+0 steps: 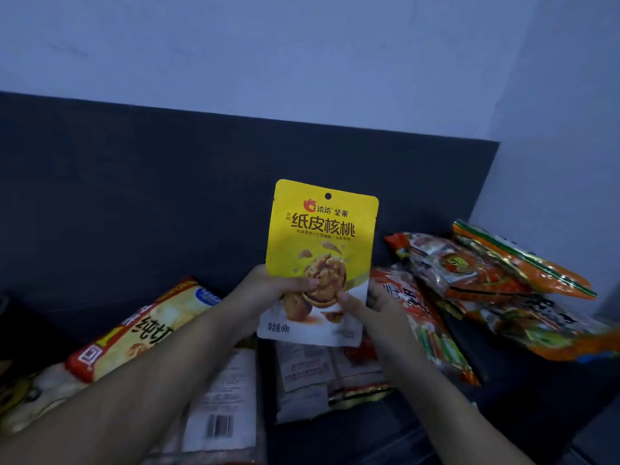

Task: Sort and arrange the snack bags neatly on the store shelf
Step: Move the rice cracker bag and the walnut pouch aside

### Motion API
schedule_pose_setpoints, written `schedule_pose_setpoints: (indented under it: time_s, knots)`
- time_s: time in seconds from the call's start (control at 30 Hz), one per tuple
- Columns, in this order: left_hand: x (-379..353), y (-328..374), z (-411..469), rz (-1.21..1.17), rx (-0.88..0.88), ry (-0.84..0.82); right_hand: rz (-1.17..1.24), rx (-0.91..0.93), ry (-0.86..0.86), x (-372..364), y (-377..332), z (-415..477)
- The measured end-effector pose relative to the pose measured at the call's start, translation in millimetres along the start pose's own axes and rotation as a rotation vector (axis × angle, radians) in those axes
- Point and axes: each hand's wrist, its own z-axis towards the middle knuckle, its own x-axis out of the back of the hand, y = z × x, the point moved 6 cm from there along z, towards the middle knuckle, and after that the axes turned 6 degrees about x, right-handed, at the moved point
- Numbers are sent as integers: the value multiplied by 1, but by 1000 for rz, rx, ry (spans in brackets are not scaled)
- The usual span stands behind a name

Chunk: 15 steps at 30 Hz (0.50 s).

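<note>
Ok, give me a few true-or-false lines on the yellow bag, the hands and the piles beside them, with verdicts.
1. The left hand and right hand both grip the yellow bag. True.
2. The yellow bag is upside down. False: its hang hole is at the top and the print reads upright.
3. The orange-red bags are piled to the right of it. True.
4. The white bag with a barcode sits on top of the orange-red bags. False: it lies lower left of the yellow bag, apart from that pile.
</note>
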Motion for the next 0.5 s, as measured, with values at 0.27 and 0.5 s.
schedule_pose_setpoints:
  time_s: [0.27,0.5]
  knots:
    - [83,4,-32,-93,-61,392,-428,-11,-131,19,39,24]
    - [98,6,-60,-40,-44,563,-528,149,-312,0,36,8]
